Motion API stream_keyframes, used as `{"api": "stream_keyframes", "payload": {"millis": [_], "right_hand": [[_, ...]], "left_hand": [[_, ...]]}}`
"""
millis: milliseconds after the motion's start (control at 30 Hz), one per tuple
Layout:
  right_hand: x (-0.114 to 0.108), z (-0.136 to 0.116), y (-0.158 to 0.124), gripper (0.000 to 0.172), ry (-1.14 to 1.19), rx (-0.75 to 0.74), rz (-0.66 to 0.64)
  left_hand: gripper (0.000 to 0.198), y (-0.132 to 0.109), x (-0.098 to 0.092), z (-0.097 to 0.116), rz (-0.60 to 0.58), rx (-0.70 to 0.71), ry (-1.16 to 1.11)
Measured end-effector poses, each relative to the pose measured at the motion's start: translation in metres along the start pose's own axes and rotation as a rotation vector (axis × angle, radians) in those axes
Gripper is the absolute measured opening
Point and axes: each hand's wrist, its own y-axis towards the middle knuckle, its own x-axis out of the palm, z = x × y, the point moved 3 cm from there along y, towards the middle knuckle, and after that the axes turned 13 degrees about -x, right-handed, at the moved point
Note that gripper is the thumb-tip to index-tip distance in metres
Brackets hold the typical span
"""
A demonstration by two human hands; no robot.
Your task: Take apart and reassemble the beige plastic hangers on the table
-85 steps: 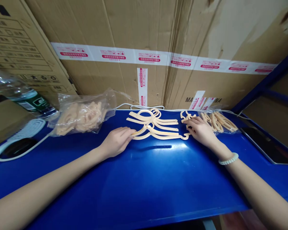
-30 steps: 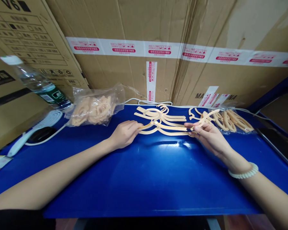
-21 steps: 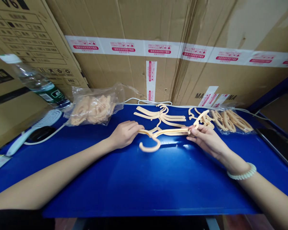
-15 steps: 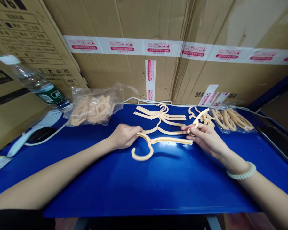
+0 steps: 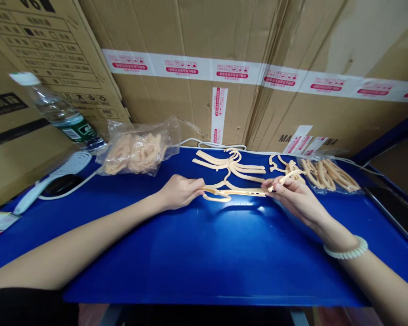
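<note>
My left hand (image 5: 180, 192) is closed on one end of a beige plastic clothes hanger (image 5: 246, 193). The hanger is held low over the blue table, seen nearly edge-on, its hook toward me. At the hanger's other end is my right hand (image 5: 299, 197), pinching a short, slim beige hanger piece (image 5: 288, 176) that points up and right. Whether the right fingertips also touch the hanger, I cannot tell. Just behind, several beige hangers (image 5: 209, 158) lie spread out, their hooks bunched together. Loose beige hanger parts (image 5: 275, 163) lie beyond my right hand, which partly hides them.
A clear bag (image 5: 172, 131) of beige parts lies back left; another bag (image 5: 340, 174) is back right. A bottle (image 5: 76, 129), a hairbrush (image 5: 66, 170) and a black round object (image 5: 63, 184) stand or lie left. A phone-like dark slab (image 5: 396, 213) lies right. Cardboard boxes (image 5: 177, 99) wall the back.
The held hanger has tilted, so its hook swung up from hanging toward me and it now looks flatter. The piece in my right hand has tipped lower to the right. The view shifted slightly.
</note>
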Motion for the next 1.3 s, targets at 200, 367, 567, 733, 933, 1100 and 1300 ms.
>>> {"api": "stream_keyframes", "payload": {"millis": [200, 367, 567, 733, 933, 1100, 1300], "right_hand": [[0.006, 0.001, -0.004, 0.033, -0.004, 0.082, -0.083], [0.004, 0.004, -0.001, 0.036, 0.007, 0.107, -0.102], [0.006, -0.001, -0.002, 0.039, -0.135, -0.011, -0.098], [0.008, -0.009, -0.004, 0.04, -0.323, -0.204, -0.01], [0.014, -0.013, -0.007, 0.033, -0.255, -0.291, 0.031], [0.015, -0.012, -0.008, 0.031, -0.045, -0.135, -0.003], [0.018, -0.007, -0.011, 0.033, 0.071, 0.093, -0.104]], "left_hand": [[0.035, -0.001, 0.001, -0.002, 0.004, -0.004, -0.015], [0.033, -0.001, 0.002, -0.002, 0.019, -0.003, -0.022], [0.034, -0.002, 0.004, -0.003, 0.005, -0.015, -0.006], [0.035, -0.002, 0.002, -0.002, 0.09, 0.01, -0.017], [0.04, -0.001, 0.0, 0.003, 0.143, 0.048, 0.026], [0.039, 0.0, -0.003, 0.001, 0.128, -0.02, -0.027], [0.039, 0.0, -0.005, 0.002, 0.127, -0.023, -0.083]]}}
